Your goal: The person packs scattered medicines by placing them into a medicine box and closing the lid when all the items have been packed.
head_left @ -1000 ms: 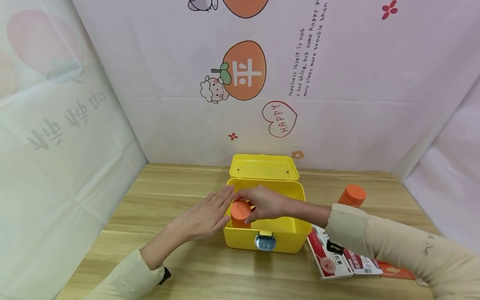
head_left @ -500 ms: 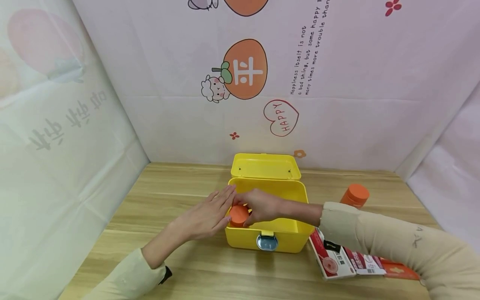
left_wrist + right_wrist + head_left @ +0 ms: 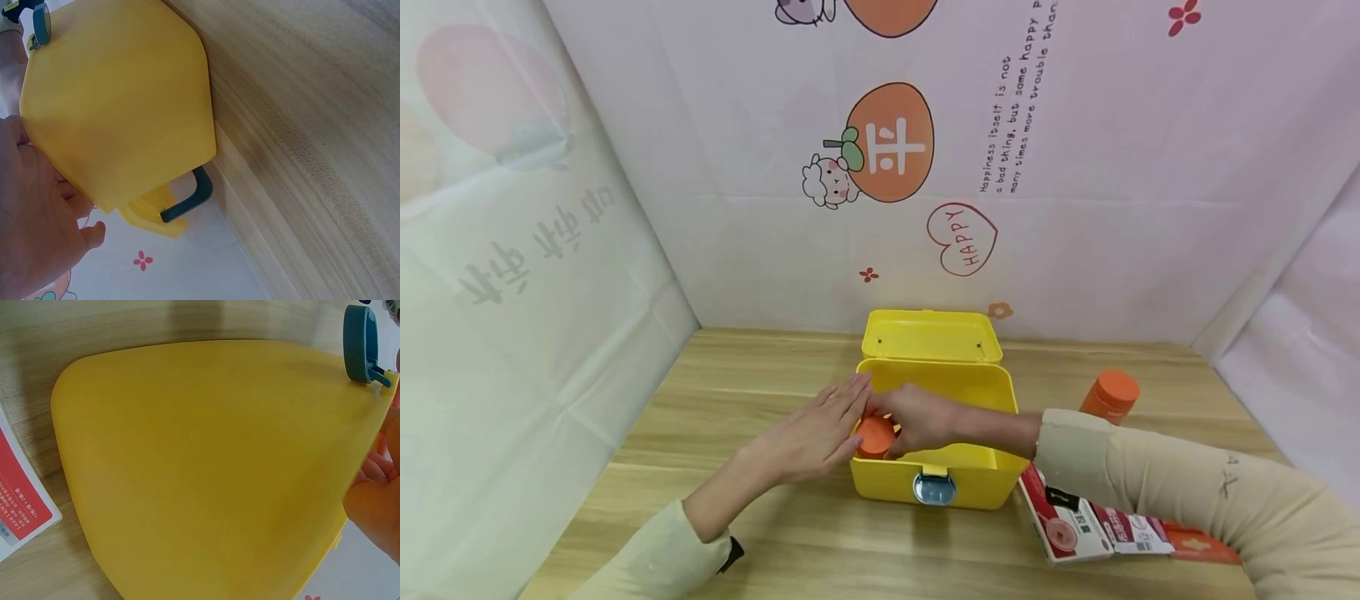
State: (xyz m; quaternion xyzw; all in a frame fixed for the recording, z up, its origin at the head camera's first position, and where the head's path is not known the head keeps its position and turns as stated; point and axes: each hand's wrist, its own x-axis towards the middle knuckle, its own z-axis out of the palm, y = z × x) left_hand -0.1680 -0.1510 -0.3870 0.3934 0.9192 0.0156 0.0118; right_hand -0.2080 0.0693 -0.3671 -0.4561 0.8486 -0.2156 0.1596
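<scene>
A yellow lidded storage box [image 3: 895, 482] stands on the wooden table with its lid [image 3: 931, 337] swung back. Inside its left front corner my right hand [image 3: 921, 421] grips an orange bottle [image 3: 876, 437] near the cap; the bottle's lower part is hidden by the box's front wall. My left hand [image 3: 812, 433] lies along the box's left rim with fingers straight. In the left wrist view that hand [image 3: 37, 212] is against the top edge of the yellow side wall [image 3: 119, 106]. The right wrist view shows mostly the opposite side wall [image 3: 206, 462], with part of my right hand beyond the rim.
A second orange bottle [image 3: 1109, 395] stands right of the box, partly behind the right sleeve. Flat medicine boxes [image 3: 1067, 525] in red and white lie by the box's right front corner, partly under the right arm. A printed cloth [image 3: 775, 250] hangs behind the table.
My right hand has lowered the orange bottle deeper into the left front corner of the box. The left hand has stayed at the rim.
</scene>
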